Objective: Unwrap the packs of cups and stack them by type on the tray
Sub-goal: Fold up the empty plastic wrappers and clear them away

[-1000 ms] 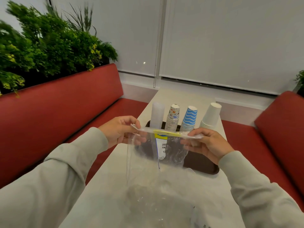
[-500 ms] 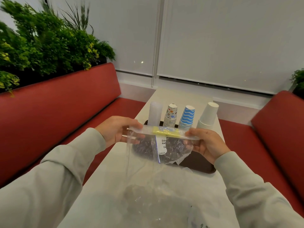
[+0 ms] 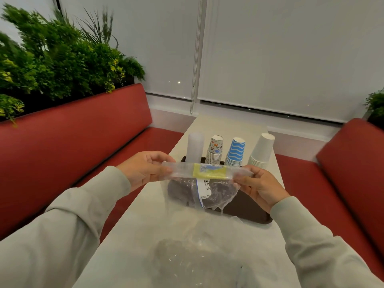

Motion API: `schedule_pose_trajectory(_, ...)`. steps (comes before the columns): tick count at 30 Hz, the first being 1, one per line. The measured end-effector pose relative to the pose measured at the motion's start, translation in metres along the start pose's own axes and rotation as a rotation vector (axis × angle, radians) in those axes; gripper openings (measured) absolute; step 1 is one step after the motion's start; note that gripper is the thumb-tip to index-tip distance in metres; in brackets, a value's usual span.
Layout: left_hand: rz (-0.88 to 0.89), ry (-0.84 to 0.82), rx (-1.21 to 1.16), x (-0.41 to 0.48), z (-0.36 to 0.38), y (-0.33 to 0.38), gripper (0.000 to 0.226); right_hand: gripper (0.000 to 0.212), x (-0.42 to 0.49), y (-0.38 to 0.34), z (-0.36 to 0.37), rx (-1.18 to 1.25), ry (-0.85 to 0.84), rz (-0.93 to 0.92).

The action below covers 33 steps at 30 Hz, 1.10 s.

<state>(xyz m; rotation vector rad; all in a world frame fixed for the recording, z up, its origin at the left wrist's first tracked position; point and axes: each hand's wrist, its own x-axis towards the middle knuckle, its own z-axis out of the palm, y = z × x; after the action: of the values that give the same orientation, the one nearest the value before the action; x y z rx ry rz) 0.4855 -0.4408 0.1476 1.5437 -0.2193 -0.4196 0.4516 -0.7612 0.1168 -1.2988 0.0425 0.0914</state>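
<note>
Head view. The pale counter (image 3: 133, 235) runs long and straight away from the hands. On it, just beyond them, sits the dark tray (image 3: 255, 215). Nearer the body than the hands lies a heap of crumpled clear plastic (image 3: 187, 258).

Four upturned stacks stand in a row on the tray, past the fingertips. There is a frosted stack (image 3: 195, 147) beyond the left hand, then a patterned stack (image 3: 215, 149), a blue-wave stack (image 3: 235, 151), and a plain white stack (image 3: 262, 150) beyond the right hand.

Step, as judged: the cups look unwrapped and sorted by type — what is in hand is an empty wrapper (image 3: 187, 190), apparently being flattened or folded. The next move calls for dropping it onto the heap. The hanging film must not swing into the stacks, which are tall, light and likely to tip.

The wrapper is held in the air between the hands, over the near edge of the tray. Its yellow-labelled top band is pulled taut, long axis hand to hand and roughly level. The rest hangs, ragged end pointing down at the counter.

The left hand (image 3: 143, 170) pinches the band's left end, fingers and thumb curled round it. The right hand (image 3: 259, 186) pinches the right end likewise.
</note>
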Motion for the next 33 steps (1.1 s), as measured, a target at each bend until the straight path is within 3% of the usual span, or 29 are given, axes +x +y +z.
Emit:
schedule_pose_trajectory(3, -0.027, 0.0, -0.016, -0.0001, 0.0036, 0.0, 0.02, 0.026, -0.0025, 0.0001, 0.0052, 0.024, -0.007, 0.025)
schedule_pose_trajectory(11, -0.013, -0.004, -0.024, 0.0, -0.0012, -0.0022, 0.025, 0.016, -0.0026, 0.0035, 0.0041, 0.009, 0.023, 0.016)
schedule_pose_trajectory(16, -0.006, 0.033, -0.055, 0.0011, -0.0014, -0.001, 0.021, 0.032, -0.004, 0.0058, 0.001, 0.053, -0.062, 0.068)
schedule_pose_trajectory(21, -0.027, 0.039, -0.064, 0.0018, 0.0001, 0.0022, 0.022, 0.026, -0.0053, 0.0054, -0.0017, -0.031, -0.099, 0.133)
schedule_pose_trajectory(24, -0.027, 0.083, 0.051, 0.0023, 0.0028, 0.0008, 0.023, 0.012, -0.0039, 0.003, -0.0012, -0.01, -0.091, 0.154)
schedule_pose_trajectory(26, -0.029, 0.085, 0.116, 0.0042, 0.0008, -0.002, 0.036, 0.033, -0.0025, 0.0008, 0.0007, -0.008, -0.063, 0.16)
schedule_pose_trajectory(28, -0.047, 0.084, 0.139, 0.0063, -0.0017, -0.0031, 0.042, 0.034, -0.0003, 0.0013, 0.0033, -0.059, -0.037, 0.135)
schedule_pose_trajectory(30, -0.058, 0.085, 0.174, 0.0075, -0.0011, -0.0034, 0.033, 0.032, -0.0006, 0.0021, 0.0052, -0.043, -0.036, 0.095)
schedule_pose_trajectory(33, -0.049, 0.107, 0.186, 0.0069, 0.0007, -0.003, 0.015, 0.054, 0.0024, 0.0043, 0.0029, -0.014, -0.024, 0.062)
